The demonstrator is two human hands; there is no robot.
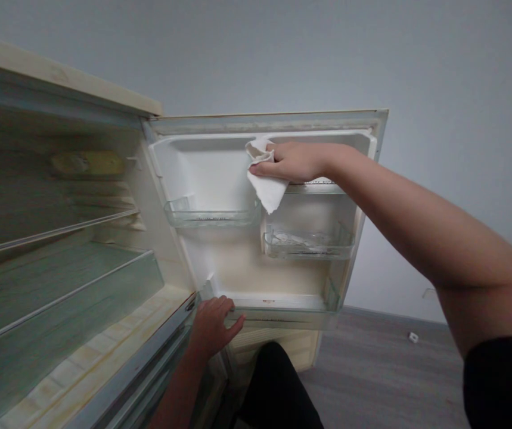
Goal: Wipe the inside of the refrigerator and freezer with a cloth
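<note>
My right hand (295,162) is closed around a crumpled white cloth (270,185), one corner of which hangs down. It is at the divider in the upper middle of the open fridge door (215,161), in front of the right-hand door shelves. Lower down, my left hand (213,325) is at the left end of the clear bottom door shelf (282,319). Its thumb stands apart from the fingers, and nothing shows in its grasp. Whether it rests on the shelf's edge I cannot tell.
Clear door bins sit at the upper left (215,218) and middle right (309,244). On the left is the fridge interior, with a glass shelf (59,232) and a clear drawer front (72,322). My knee (278,387) is below the door. A small white object (413,337) lies on the floor.
</note>
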